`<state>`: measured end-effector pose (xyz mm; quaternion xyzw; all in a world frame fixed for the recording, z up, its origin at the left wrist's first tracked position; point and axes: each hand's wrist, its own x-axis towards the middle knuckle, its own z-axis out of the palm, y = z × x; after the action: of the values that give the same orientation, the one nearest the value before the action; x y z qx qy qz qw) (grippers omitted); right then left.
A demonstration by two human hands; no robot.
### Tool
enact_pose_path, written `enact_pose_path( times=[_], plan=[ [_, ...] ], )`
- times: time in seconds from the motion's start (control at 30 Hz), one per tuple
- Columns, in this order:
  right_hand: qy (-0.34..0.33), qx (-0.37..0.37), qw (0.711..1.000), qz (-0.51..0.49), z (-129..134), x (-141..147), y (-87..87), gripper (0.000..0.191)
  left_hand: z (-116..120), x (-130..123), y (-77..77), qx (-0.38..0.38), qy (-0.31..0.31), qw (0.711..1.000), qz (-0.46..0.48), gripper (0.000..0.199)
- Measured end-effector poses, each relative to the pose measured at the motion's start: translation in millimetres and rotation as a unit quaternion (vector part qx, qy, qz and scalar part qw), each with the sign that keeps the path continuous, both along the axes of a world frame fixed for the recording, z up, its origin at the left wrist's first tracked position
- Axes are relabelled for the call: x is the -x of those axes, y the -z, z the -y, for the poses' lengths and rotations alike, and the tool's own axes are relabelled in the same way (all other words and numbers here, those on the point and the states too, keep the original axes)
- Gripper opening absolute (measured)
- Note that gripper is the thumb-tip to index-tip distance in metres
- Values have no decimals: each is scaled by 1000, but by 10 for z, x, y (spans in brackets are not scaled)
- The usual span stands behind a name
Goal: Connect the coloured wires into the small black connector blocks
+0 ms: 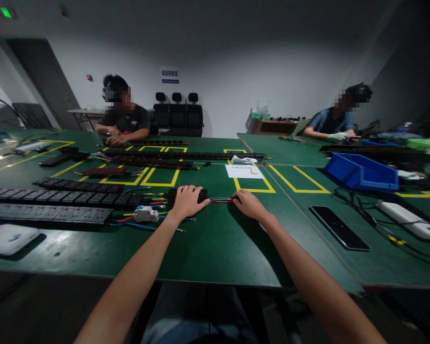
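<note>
My left hand (188,200) lies over a short black power strip (203,195), its fingers curled across the far edge and the thumb along the right end. Much of the strip is hidden under the palm. Blue, green and red wires (220,199) run from its right end to my right hand (249,203), whose fingers are closed round them. The wire ends are hidden there. Left of my hands lie several long black power strips (50,213), with coloured leads and metal lugs. A white circuit breaker (145,214) sits among those leads.
A white sheet (244,171) lies beyond my hands. On the right are a phone (339,227), a blue bin (361,172), loose cables and a white device (410,220). A white box (10,239) is at left. Two people (123,119) sit across the green table (215,258).
</note>
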<state>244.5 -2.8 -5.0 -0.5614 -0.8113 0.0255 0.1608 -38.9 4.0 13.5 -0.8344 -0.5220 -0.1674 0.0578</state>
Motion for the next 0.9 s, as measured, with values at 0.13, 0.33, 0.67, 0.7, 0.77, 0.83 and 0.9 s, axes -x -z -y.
enact_pose_path(
  times=[0.13,0.33,0.67,0.7,0.77,0.83,0.9],
  plan=[
    [4,-1,1000,-1,6,2,-3,16,-3,1,-3,3,1,1000,-1,66],
    [2,1,1000,-4,12,4,-11,16,0,-2,-22,11,2,1000,-1,67],
    [4,4,1000,-7,26,14,-28,16,2,2,-9,12,4,1000,6,66],
    [5,4,1000,-8,28,15,-29,17,2,3,-7,10,4,1000,5,66],
    [7,4,1000,-8,29,16,-30,17,2,4,-4,6,5,1000,3,66],
    [6,6,1000,-6,25,16,-29,17,3,2,-2,5,6,1000,2,66],
    [4,6,1000,-5,19,14,-24,18,4,-1,-3,6,4,1000,2,65]
  ],
)
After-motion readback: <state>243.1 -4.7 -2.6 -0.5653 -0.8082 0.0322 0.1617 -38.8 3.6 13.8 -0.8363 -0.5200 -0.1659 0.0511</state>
